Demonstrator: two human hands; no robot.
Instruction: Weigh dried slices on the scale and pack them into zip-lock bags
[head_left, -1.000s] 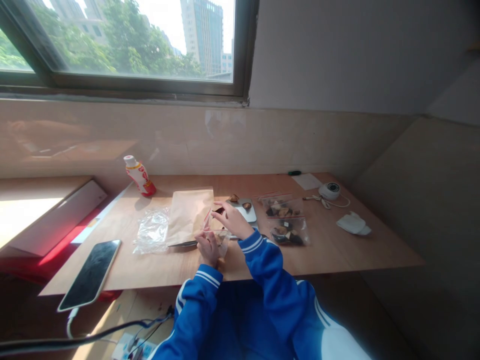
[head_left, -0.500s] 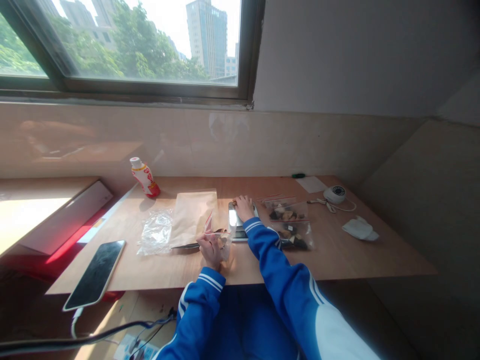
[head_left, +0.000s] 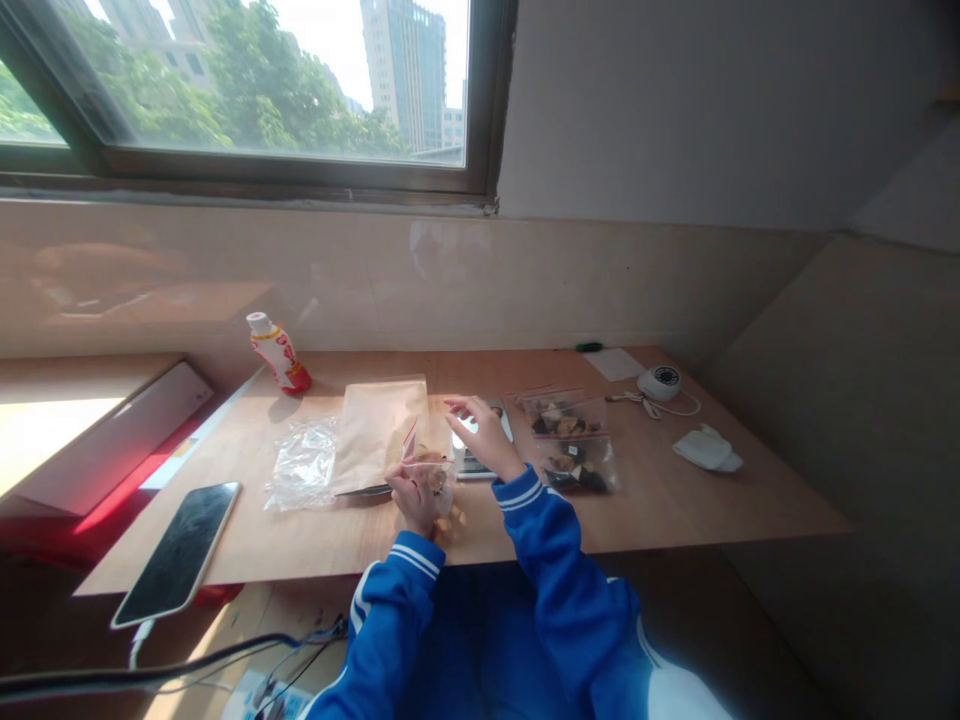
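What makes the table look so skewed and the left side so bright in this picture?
In the head view, the wide lens skews the wooden table and tilts the window frame; in that same view, sunlight washes out the ledge at left, and the sky beyond the glass is overexposed.

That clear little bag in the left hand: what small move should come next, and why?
Probably the right hand should pick up the brown piece lying on the kitchen scale and drop it into the clear zip bag. The left hand holds that bag up with similar pieces inside, and the right hand is already just above the piece.
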